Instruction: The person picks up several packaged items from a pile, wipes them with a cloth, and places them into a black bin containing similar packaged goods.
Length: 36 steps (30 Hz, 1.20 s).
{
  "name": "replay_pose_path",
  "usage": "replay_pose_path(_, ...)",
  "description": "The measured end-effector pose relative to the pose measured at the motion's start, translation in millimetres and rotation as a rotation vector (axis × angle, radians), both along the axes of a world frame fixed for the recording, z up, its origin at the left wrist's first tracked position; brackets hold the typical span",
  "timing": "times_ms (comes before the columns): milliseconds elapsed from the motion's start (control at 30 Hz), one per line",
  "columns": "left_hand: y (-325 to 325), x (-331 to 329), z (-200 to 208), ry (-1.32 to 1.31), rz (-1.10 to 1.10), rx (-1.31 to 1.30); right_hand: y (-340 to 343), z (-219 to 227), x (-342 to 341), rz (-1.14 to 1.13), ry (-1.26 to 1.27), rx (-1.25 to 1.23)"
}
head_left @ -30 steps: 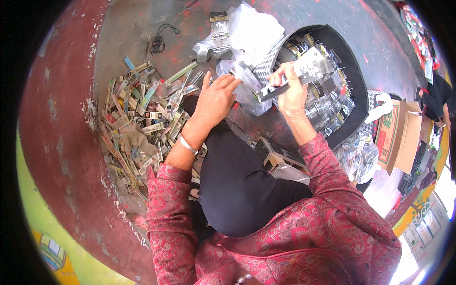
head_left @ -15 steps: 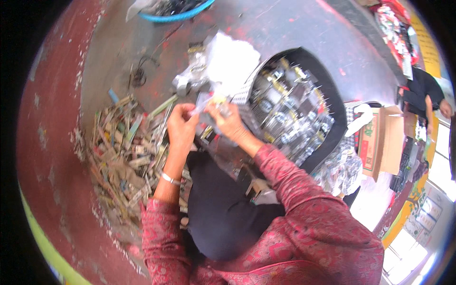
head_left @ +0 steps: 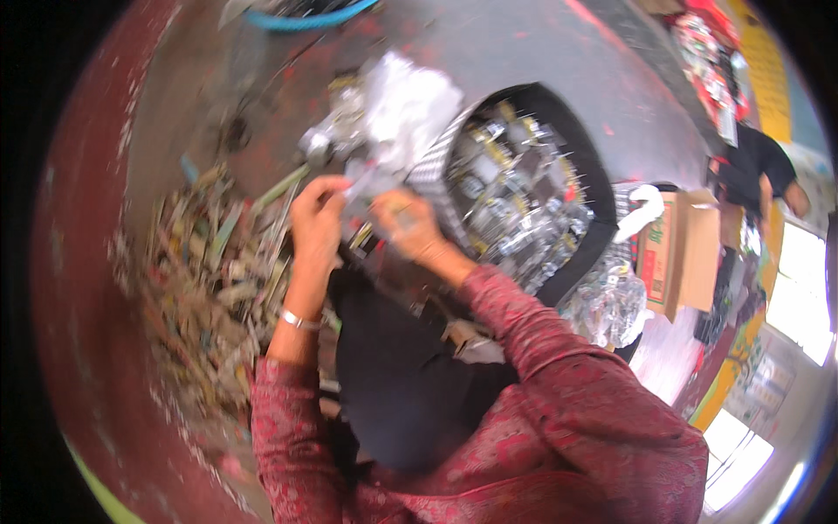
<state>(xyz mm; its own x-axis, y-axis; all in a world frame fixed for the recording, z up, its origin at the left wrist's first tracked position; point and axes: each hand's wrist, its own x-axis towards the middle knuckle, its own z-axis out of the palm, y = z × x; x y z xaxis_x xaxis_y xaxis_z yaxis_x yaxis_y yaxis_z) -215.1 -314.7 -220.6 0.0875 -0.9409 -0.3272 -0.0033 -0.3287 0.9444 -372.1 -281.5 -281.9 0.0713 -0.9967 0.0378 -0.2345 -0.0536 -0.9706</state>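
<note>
My left hand [head_left: 316, 217] pinches the edge of a small clear plastic bag [head_left: 367, 188]. Close by on its right, my right hand [head_left: 410, 227] is closed with its fingers curled, blurred by motion. A small pale, yellowish thing shows at those fingers, too smeared to name. Just beyond both hands lies a heap of white plastic bags [head_left: 406, 109]. To the right of my right hand stands a black tub [head_left: 604, 166] with checkered cloth at its side, filled with small metal and dark parts in clear packets [head_left: 515, 188].
A pile of scrap strips and bits [head_left: 218, 288] covers the floor at left, beside a red wall band [head_left: 83, 262]. A blue basket [head_left: 319, 17] stands far off. At right are bundled clear bags [head_left: 607, 306], an open cardboard box [head_left: 694, 253] and another person [head_left: 758, 166].
The whole view has shifted, so the scene sits slightly further left. My right hand has come down a little beside the clear bag; my left hand keeps its pinch.
</note>
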Motion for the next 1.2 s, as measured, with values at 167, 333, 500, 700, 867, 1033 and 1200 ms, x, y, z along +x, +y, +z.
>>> replay_pose_path(167, 15, 23, -8, -0.232, -0.496, -0.072, -32, 34, -26, -0.335, -0.191, 0.1)
replay_pose_path(333, 19, 17, -4, -0.455, -0.63, -0.098, -43, 62, -3, -0.252, -0.175, -0.023)
replay_pose_path(500, 16, 21, -6, -0.311, -0.549, -0.152, -58, 111, -13, -0.28, -0.408, -0.19)
replay_pose_path(700, 6, 20, 5, -0.086, -0.496, 0.145, -24, 98, 6, 0.157, -0.265, -0.035)
replay_pose_path(867, 9, 23, -6, -0.105, -0.44, -0.069, -4, 25, 15, 0.085, -0.053, 0.21)
replay_pose_path(1033, 8, 19, 5, -0.171, -0.445, 0.023, -1, -13, -4, 0.136, 0.526, -0.002)
replay_pose_path(1200, 7, 19, 0, -0.192, -0.401, -0.041, -6, 0, -6, 0.284, 0.941, 0.428)
